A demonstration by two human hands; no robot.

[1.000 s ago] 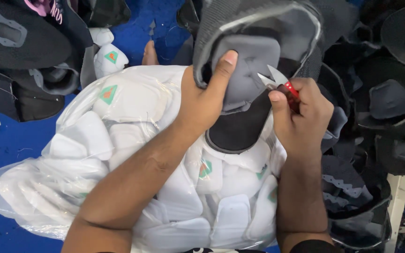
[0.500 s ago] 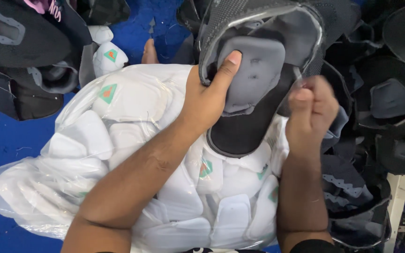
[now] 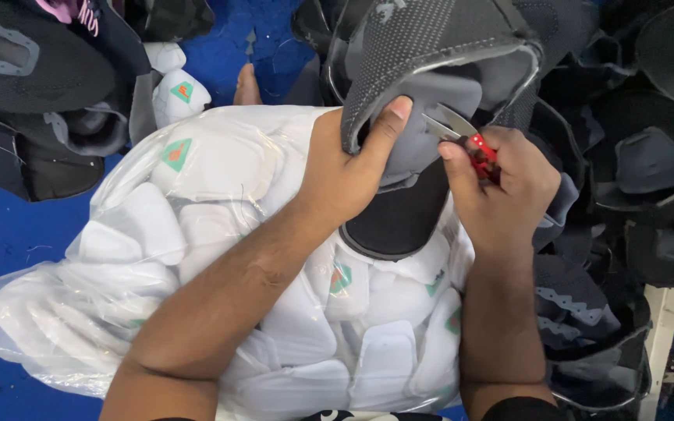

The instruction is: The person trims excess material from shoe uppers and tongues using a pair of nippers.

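Left hand (image 3: 345,168) clamped on the dark shoe upper (image 3: 431,54), thumb laid up along the grey inner lining (image 3: 446,93), remaining fingers hidden behind the mesh shell. Right hand (image 3: 501,187) closed round small red-handled thread snips (image 3: 462,134), grip tight on the red handle, metal blades pointing left and far toward the lining just beside the left thumb tip. Shoe upper held upright between both hands, opening facing the camera, silver-edged rim arching over the far side, black heel part (image 3: 395,222) hanging near, under the left palm. Snips lying right of the left grip, blade tips close to the lining; contact there cannot be told. Beneath both forearms, a clear plastic bag (image 3: 56,312) stuffed with white foam pads (image 3: 212,164) carrying small green and orange marks, filling the middle and near left. Heaps of dark shoe uppers (image 3: 649,156) stacked on the right and more at far left (image 3: 33,78). Blue floor (image 3: 9,242) showing at left and far centre. Pale frame edge (image 3: 672,327) at near right.
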